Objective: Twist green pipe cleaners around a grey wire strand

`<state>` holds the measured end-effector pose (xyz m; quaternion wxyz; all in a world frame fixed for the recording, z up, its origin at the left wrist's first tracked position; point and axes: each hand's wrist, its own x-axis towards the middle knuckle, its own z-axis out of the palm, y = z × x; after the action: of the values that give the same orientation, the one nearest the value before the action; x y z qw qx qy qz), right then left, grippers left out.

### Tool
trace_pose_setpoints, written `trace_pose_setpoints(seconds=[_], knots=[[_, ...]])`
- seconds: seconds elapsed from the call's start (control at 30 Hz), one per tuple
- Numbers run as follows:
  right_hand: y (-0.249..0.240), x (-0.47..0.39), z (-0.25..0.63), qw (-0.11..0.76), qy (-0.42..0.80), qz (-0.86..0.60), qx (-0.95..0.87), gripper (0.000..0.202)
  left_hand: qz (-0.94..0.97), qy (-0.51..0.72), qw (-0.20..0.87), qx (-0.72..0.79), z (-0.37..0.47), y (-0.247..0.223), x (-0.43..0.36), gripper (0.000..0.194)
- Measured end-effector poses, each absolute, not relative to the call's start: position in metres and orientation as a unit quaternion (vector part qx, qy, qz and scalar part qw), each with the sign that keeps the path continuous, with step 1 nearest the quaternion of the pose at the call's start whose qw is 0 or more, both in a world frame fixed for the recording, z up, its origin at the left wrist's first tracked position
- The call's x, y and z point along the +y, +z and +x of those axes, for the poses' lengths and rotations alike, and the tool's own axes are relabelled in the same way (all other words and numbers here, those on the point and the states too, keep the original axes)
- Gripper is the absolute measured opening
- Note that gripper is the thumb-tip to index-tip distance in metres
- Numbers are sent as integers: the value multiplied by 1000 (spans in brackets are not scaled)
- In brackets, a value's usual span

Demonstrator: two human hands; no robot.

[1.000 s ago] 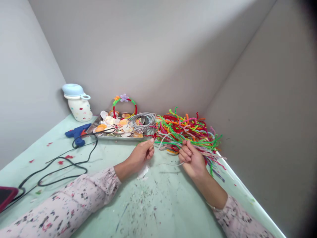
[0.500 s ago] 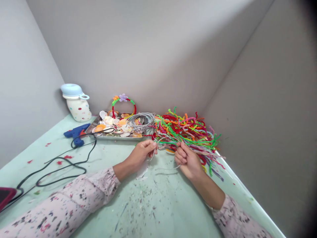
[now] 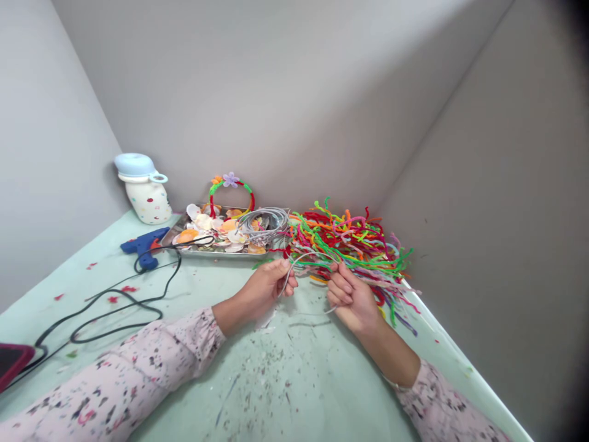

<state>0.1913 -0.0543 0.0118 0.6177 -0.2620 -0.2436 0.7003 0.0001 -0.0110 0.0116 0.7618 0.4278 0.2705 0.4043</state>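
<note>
A thin grey wire (image 3: 309, 254) arches between my two hands above the table. My left hand (image 3: 271, 283) pinches it at one side, with a length hanging below the fingers. On the other side my right hand (image 3: 350, 296) is closed on the wire, and a loose end sticks out under the fingers. Behind my left hand, a coil of grey wire (image 3: 264, 224) rests on a metal tray (image 3: 221, 254) full of shells (image 3: 202, 222). Colourful fuzzy stems (image 3: 350, 239) lie in a pile just beyond my right hand.
A red and green ring with flowers (image 3: 251, 195) stands at the tray. To the left are a blue glue gun (image 3: 145, 247) with a looping black cable (image 3: 99, 294), a white bottle (image 3: 148, 199) and a dark red-edged object (image 3: 16, 363). Grey walls rise behind the table (image 3: 294, 393).
The view has shifted very slightly. My left fingers have moved a little on the wire, and its arch has changed shape slightly. Both hands keep hold of it.
</note>
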Motion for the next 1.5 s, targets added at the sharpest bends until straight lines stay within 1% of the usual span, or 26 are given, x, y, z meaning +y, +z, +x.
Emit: trace_pose_setpoints(seconds=[0.27, 0.53, 0.77, 1.0, 1.13, 1.23, 1.37, 1.5], knots=[[18, -56, 193, 633, 686, -262, -247, 14, 393, 384, 782, 296, -2, 3, -5, 23], [14, -53, 194, 631, 687, -262, -248, 16, 455, 422, 735, 274, 0, 7, -6, 30], [10, -51, 197, 637, 676, -276, -248, 17, 467, 447, 707, 287, -6, 10, -3, 25], [7, -50, 196, 624, 687, -276, -250, 19, 542, 427, 656, 306, -6, 10, -4, 27], [7, -51, 195, 624, 689, -275, -247, 18, 571, 401, 649, 302, -6, 8, -4, 30], [10, -50, 198, 635, 695, -247, -231, 13, 545, 415, 659, 311, -5, 4, -2, 29], [15, -50, 203, 673, 671, -223, -219, 7, 492, 453, 668, 326, -5, 3, -1, 25], [16, -49, 205, 683, 657, -229, -222, 8, 496, 459, 661, 326, -6, 6, -2, 34]])
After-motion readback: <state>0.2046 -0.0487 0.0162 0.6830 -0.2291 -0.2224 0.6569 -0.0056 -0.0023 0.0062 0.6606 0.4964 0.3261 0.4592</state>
